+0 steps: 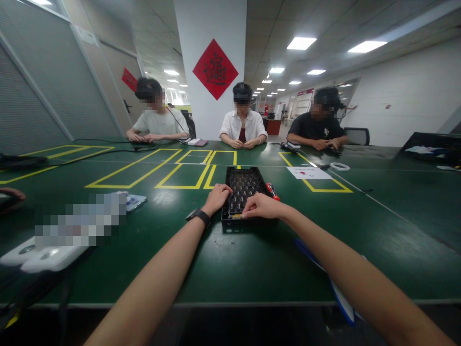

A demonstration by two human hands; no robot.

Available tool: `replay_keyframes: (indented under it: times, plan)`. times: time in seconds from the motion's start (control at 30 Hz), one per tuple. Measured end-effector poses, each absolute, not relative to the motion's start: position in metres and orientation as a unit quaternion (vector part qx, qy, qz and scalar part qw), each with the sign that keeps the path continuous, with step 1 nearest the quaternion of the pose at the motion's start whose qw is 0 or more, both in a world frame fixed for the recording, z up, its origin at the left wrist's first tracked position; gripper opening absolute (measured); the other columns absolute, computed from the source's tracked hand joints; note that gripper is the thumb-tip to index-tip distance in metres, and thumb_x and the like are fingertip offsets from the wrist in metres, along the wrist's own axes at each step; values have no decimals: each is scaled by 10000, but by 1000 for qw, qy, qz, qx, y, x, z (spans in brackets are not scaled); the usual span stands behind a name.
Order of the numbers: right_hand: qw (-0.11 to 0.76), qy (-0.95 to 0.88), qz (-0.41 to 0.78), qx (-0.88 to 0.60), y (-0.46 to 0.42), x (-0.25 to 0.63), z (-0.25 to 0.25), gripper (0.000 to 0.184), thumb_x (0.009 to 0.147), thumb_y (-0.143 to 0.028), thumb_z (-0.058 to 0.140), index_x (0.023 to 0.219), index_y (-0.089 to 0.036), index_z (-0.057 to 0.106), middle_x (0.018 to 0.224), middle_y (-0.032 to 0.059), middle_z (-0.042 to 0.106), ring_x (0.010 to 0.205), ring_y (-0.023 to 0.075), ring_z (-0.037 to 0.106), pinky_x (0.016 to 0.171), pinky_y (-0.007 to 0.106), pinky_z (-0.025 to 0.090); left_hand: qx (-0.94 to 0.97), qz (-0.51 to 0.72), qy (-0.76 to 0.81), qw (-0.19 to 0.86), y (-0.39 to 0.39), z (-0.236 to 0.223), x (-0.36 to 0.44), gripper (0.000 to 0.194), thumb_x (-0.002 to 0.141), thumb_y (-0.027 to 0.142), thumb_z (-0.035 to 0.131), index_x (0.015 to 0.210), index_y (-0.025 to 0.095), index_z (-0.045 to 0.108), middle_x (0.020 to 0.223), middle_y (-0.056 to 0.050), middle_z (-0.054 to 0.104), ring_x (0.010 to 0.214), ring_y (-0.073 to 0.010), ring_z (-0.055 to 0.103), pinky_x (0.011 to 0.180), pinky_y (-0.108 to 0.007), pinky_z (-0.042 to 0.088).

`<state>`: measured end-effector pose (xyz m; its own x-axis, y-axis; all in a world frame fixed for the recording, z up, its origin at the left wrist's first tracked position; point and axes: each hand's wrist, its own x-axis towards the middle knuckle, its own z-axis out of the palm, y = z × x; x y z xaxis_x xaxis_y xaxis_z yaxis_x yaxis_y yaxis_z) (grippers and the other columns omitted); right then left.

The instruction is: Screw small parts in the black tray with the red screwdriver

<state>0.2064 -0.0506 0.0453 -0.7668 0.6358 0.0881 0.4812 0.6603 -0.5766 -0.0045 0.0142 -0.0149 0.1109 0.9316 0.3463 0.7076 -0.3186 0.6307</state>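
Note:
A black tray with a grid of small pockets lies on the green table in front of me. My left hand rests curled on the tray's left edge, a black watch on its wrist. My right hand is over the tray's near edge, fingers pinched together at a small part I cannot make out. A red-handled tool lies against the tray's right side.
Three people sit along the far side of the table, hands on it. Yellow tape rectangles mark the tabletop. A paper sheet and a white ring lie to the right. White devices sit at near left, and another person's hand shows at the left edge.

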Motion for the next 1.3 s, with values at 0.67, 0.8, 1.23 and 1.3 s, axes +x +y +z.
replay_keyframes:
  times: [0.67, 0.8, 1.23, 1.3]
  plan:
    - [143, -891, 275, -332, -52, 207, 44, 360, 677, -455, 645, 791, -124, 731, 655, 34, 658, 561, 98, 518, 533, 204, 354, 738, 362, 550, 147, 10, -13, -3, 301, 727, 181, 378, 826, 191, 662, 927, -40, 607, 1000, -184, 484, 909, -305, 379]
    - [139, -885, 287, -340, -55, 207, 45, 360, 679, -450, 644, 802, -123, 728, 639, 29, 646, 540, 89, 499, 519, 202, 344, 739, 361, 549, 149, 11, -12, -3, 300, 717, 178, 379, 820, 190, 661, 921, -38, 610, 990, -183, 482, 904, -305, 378]
    - [210, -858, 150, -444, 14, 186, 39, 211, 674, -226, 667, 856, -121, 694, 698, 32, 658, 599, 93, 545, 579, 197, 380, 731, 357, 561, 156, 12, -11, -4, 284, 731, 198, 396, 834, 196, 661, 926, -42, 599, 1008, -190, 487, 904, -320, 388]
    - [211, -861, 147, -438, 28, 178, 33, 240, 656, -204, 686, 881, -122, 687, 732, 37, 667, 623, 93, 558, 606, 193, 392, 728, 358, 564, 155, 12, -12, -4, 279, 735, 202, 398, 843, 199, 656, 922, -40, 595, 995, -190, 492, 901, -322, 389]
